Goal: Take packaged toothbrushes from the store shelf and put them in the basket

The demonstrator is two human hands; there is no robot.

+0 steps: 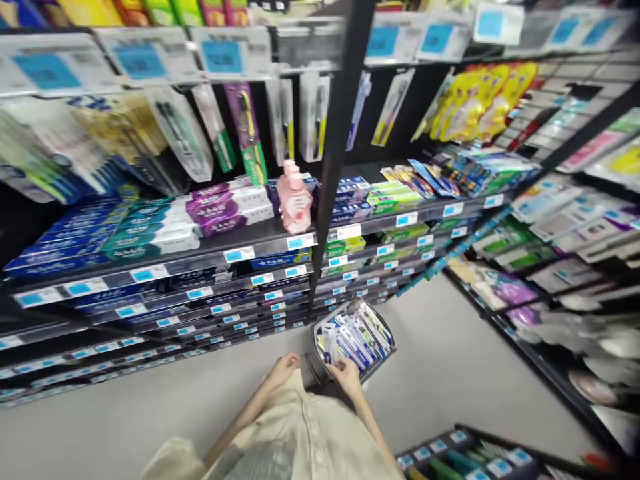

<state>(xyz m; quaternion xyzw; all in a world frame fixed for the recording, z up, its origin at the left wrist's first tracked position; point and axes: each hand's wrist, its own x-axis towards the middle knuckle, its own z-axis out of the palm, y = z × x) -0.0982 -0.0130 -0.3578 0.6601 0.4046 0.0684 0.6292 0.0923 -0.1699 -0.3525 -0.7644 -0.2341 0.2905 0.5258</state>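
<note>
Below me on the floor side stands a dark basket filled with several toothbrush packs in white and blue. My right hand is at its near rim, fingers closed on a clear-and-white toothbrush pack at the left of the pile. My left hand is to the left of the basket, just in front of my beige shirt. Its fingers are curled together, and what they hold, if anything, cannot be made out.
Ahead, a dark shelf bears toothpaste boxes and pink bottles. Toothbrush packs hang above. Another rack lines the right side, with a low shelf at lower right. Grey floor lies between.
</note>
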